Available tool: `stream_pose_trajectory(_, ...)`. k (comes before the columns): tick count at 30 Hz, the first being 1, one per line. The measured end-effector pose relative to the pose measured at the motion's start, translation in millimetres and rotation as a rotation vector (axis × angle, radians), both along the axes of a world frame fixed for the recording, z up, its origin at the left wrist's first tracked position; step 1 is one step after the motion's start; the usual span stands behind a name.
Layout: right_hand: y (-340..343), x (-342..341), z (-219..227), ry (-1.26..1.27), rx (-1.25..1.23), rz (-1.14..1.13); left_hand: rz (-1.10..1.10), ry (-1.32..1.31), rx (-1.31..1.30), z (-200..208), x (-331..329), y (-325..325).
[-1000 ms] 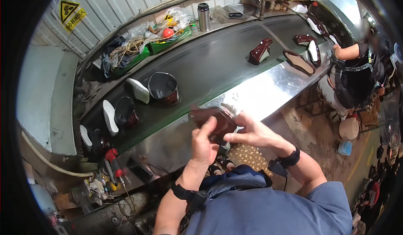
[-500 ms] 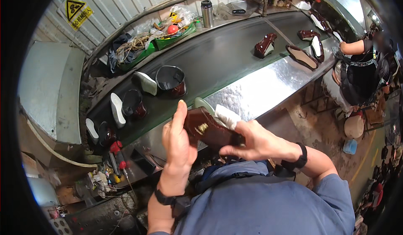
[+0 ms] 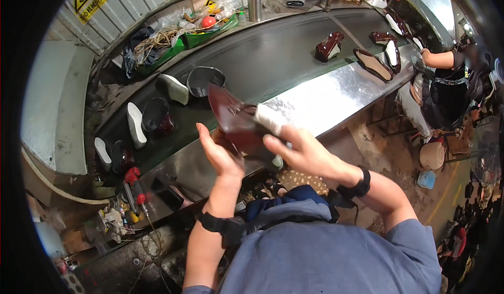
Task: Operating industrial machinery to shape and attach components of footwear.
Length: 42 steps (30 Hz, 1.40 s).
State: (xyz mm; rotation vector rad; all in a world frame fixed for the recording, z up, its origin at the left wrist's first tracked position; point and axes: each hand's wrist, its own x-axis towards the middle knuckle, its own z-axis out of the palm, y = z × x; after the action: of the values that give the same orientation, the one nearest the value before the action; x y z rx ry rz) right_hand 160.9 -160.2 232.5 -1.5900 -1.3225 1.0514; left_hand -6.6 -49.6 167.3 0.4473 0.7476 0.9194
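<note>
A glossy dark red boot upper [image 3: 233, 121] is in front of me, blurred by motion, with its flared side up and to the left. My left hand [image 3: 223, 155] supports it from the left and below, the palm against it and part of the fingers stretched upward. On its right side my right hand [image 3: 302, 149] presses a white cloth [image 3: 270, 118], which looks wrapped about the fingers. A pale green end [image 3: 277, 161] shows below the boot. How the fingers behind the boot lie is hidden.
A dark conveyor belt [image 3: 262, 52] carries red boots [image 3: 158, 116], white soles [image 3: 136, 125] and shoe parts. Beside it runs a shiny metal ledge [image 3: 320, 100]. A red power tool [image 3: 135, 184] lies at left. A co-worker's arm [image 3: 438, 59] reaches in at right. A steel flask [image 3: 254, 4] stands behind.
The boot has been turned, its wide end now pointing up and left. My right hand with the white cloth has moved up and left along it. The view has shifted slightly.
</note>
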Motion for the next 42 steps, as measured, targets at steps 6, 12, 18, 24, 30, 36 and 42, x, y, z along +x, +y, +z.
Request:
stream_pose_trajectory(6, -76.7, -15.8, -113.5, -0.760, 0.390, 0.346, -0.394, 0.133, -0.294, -97.1, -20.5, 55.1)
stream_pose_trajectory(12, -98.5, -32.7, -193.5, -0.891, 0.372, 0.333, -0.383, 0.633, 0.130, -135.1, 21.1, 82.4)
stream_pose_trajectory(18, -66.0, -41.7, -219.3, -0.403, 0.264, -0.288, -0.108, 1.311, 0.749, -174.5, 48.9, 114.3)
stream_pose_trajectory(24, -59.2, -28.9, -235.0, -0.011, 0.226, -0.203, -0.051, 1.402, 0.712, -184.9, 17.6, 91.4)
stream_pose_trajectory(30, -66.9, -20.6, -232.4, -0.112, 0.216, -0.075, -0.233, 1.243, 0.313, -160.6, 14.8, 83.1)
stream_pose_trajectory(36, -67.8, -19.0, -242.6, -0.097, 0.197, -0.046, -0.241, 1.533, 0.488, -150.4, 37.4, 55.7)
stream_pose_trajectory(42, -57.6, -17.7, -231.3, 0.058, 0.116, 0.042, -0.124, 1.448, 0.371, -148.8, 15.9, 64.5)
